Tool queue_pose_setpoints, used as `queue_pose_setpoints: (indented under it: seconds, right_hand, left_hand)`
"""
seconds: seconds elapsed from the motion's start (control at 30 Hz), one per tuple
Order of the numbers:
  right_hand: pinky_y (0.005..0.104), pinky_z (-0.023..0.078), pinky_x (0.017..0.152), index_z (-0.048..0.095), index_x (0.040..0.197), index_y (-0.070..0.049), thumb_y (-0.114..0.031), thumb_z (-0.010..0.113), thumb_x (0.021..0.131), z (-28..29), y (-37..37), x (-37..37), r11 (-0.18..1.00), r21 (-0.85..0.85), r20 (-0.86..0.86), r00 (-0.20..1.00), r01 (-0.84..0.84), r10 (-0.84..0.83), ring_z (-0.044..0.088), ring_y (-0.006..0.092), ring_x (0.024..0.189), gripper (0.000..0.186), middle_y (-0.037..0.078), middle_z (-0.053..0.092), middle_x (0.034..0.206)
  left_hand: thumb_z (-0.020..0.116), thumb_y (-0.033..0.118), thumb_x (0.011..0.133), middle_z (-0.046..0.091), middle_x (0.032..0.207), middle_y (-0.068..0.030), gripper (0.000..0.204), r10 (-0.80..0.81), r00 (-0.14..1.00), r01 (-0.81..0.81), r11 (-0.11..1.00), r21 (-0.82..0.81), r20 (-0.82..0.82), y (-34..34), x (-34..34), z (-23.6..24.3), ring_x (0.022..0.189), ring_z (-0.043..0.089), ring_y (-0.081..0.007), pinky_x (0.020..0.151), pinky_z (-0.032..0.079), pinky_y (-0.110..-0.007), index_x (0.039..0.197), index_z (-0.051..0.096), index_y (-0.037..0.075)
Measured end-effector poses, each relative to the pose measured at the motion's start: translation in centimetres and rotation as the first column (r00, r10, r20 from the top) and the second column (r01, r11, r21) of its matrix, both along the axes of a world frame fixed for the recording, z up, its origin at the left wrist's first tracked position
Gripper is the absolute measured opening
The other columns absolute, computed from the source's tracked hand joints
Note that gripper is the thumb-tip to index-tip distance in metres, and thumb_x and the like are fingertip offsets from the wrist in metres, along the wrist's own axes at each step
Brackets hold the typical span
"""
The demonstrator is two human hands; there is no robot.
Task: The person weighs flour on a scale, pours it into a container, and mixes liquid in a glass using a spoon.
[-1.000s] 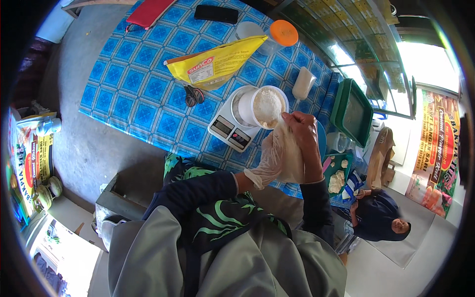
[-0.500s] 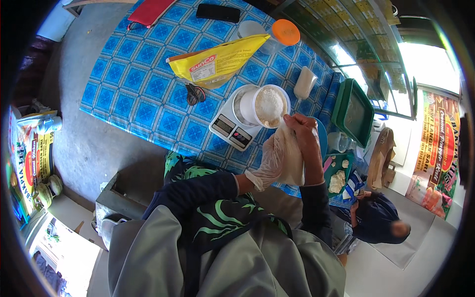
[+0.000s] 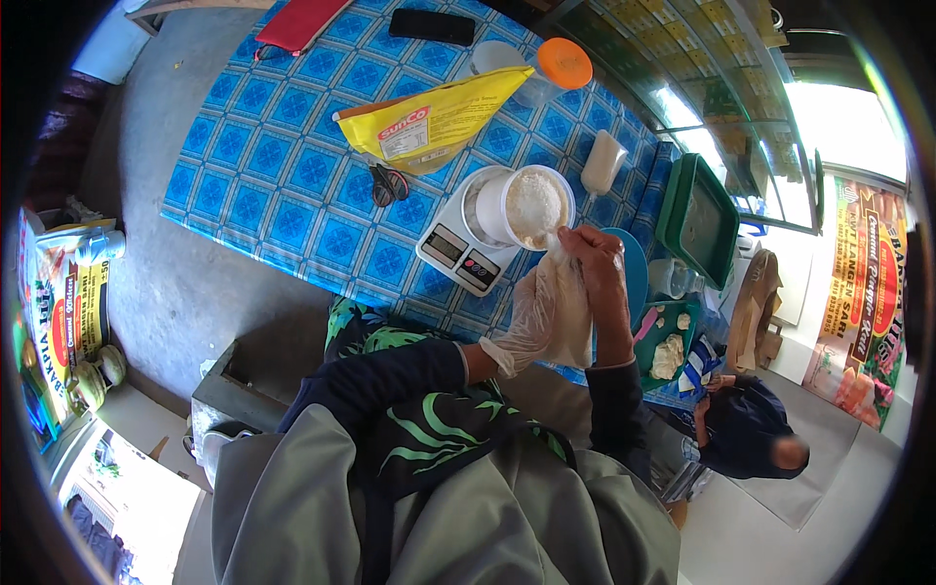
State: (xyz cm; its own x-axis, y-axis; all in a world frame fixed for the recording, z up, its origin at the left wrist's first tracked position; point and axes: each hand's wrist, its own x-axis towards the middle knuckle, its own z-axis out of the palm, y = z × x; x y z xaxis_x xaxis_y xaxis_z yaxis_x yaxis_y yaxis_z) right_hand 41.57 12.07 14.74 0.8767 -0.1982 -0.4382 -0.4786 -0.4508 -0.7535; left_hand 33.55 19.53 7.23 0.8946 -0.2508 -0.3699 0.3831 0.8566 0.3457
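A white tub of pale powder (image 3: 536, 201) is on a white digital scale (image 3: 458, 257). Just below the tub I hold a clear plastic bag of pale powder (image 3: 565, 327). My left hand (image 3: 526, 317), in a loose clear glove, is wrapped against the bag, its fingers partly hidden. My right hand (image 3: 595, 268), ungloved, pinches the bag's top close to the tub's lower rim. Black-handled scissors (image 3: 387, 185) and a large yellow pouch (image 3: 434, 122) lie left of and above the scale. A small sealed bag (image 3: 604, 163) lies right of it.
A red pouch (image 3: 297, 24), black case (image 3: 432, 26) and orange-lidded container (image 3: 564, 64) lie at the back of the checked table (image 3: 253, 146). Green trays (image 3: 696, 218), a blue plate (image 3: 631, 273) and a dough tray (image 3: 667, 356) are at right. A person (image 3: 756, 419) works beyond, near banners.
Both my hands and the bag stay nearly in place, shifting very slightly. The other person's body has shifted a little. Otherwise little differs.
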Motion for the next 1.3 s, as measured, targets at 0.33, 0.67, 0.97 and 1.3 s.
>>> queue_pose_setpoints:
  seconds: [0.33,0.67,0.97,1.3]
  right_hand:
    - [0.0246,0.031,0.054,0.064,0.074,-0.001,-0.017,0.066,0.09,-1.0,-0.1,-2.6,0.987,-0.106,0.233,0.968,0.12,-0.092,0.038,0.0024,0.061,0.023,-0.006,0.049,0.064]
    - [0.023,0.035,0.056,0.061,0.079,0.0,-0.01,0.062,0.092,1.1,5.7,-8.2,0.917,0.026,0.657,0.684,0.399,-0.317,0.044,0.0057,0.064,0.016,-0.001,0.055,0.072]
    - [0.0249,0.044,0.063,0.063,0.083,0.005,-0.001,0.06,0.09,-2.6,14.5,-5.6,0.987,0.161,0.759,0.635,0.028,-0.142,0.055,0.0111,0.072,0.01,0.007,0.062,0.082]
    - [0.0288,0.047,0.067,0.064,0.085,0.003,0.0,0.066,0.084,-10.6,23.6,-3.2,0.978,0.204,0.723,0.68,-0.044,-0.12,0.06,0.0187,0.075,0.004,0.01,0.064,0.082]
  left_hand:
    - [0.045,0.035,0.103,0.06,0.111,-0.0036,0.041,-0.156,0.956,0.057,0.93,0.363,0.248,2.1,0.3,-0.1,0.098,0.058,-0.0095,0.079,0.05,-0.024,0.127,0.052,0.002]
    - [0.054,0.03,0.098,0.058,0.113,-0.0094,0.045,-0.601,0.566,0.078,0.72,0.689,0.564,8.8,3.2,-0.3,0.109,0.055,-0.0162,0.095,0.046,-0.031,0.13,0.048,-0.001]
    - [0.057,0.015,0.094,0.052,0.139,-0.0153,0.046,-0.589,0.518,-0.544,0.333,0.77,0.62,22.2,4.9,2.3,0.128,0.049,-0.0318,0.108,0.036,-0.04,0.136,0.049,0.002]
    - [0.067,0.002,0.083,0.06,0.13,-0.011,0.036,-0.2,0.859,-0.28,0.587,0.76,0.471,30.2,5.4,-2.3,0.127,0.05,-0.031,0.106,0.04,-0.042,0.119,0.066,0.007]
